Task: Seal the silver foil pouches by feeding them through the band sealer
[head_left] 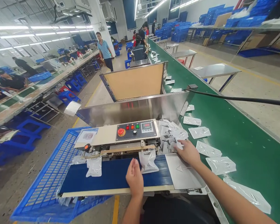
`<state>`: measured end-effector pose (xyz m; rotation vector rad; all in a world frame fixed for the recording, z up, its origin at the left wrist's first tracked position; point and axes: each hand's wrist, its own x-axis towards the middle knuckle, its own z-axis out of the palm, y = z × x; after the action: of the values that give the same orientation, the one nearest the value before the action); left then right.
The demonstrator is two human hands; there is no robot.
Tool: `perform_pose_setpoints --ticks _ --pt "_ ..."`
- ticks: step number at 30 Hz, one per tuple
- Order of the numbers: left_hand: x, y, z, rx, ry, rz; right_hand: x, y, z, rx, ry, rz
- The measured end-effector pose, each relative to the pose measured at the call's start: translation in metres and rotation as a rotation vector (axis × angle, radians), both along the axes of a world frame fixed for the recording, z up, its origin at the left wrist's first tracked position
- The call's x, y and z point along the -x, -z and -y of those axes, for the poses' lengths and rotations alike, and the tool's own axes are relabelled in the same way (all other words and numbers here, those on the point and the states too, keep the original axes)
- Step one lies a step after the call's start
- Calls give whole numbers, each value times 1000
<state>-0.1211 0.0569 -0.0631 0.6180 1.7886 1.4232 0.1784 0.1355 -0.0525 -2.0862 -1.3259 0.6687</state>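
A band sealing machine (102, 137) with a control panel stands before me over a blue conveyor belt (121, 177). One white pouch (149, 163) hangs from its sealing strip onto the belt; another pouch (94, 166) is farther left. My left hand (134, 179) is raised just left of the nearer pouch, fingers extended and close together, with nothing visible in it. At the machine's right end, my right hand (189, 152) reaches into a heap of white pouches (169, 132). Its fingers are apart and touch the heap's edge; a firm grip is not visible.
A green conveyor (238, 140) carries several flat pouches along my right. A blue crate (42, 186) stands under the belt's left end. Metal panels (135, 110) rise behind the machine. A black cable (242, 99) crosses above the green conveyor. People are at work farther off.
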Motion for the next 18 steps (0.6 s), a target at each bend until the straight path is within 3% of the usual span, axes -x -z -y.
perform_pose_setpoints --ticks 2,4,7,12,15,18 --pt "7 -5 16 -43 -22 -81 -7 3 -4 -35 -66 52" --pt "0 -12 24 -84 79 -104 -3 -2 -2 -160 -62 8" --pt "-32 -27 19 -193 333 -167 14 -24 17 -297 -18 -152" --pt "-87 -47 -7 -307 616 -187 37 -62 61 -207 -124 -491" --pt "-99 -43 -9 -217 656 -120 40 -66 71 -85 -100 -806" --pt "-100 -27 -8 -115 609 -42 36 -56 68 8 -55 -845"
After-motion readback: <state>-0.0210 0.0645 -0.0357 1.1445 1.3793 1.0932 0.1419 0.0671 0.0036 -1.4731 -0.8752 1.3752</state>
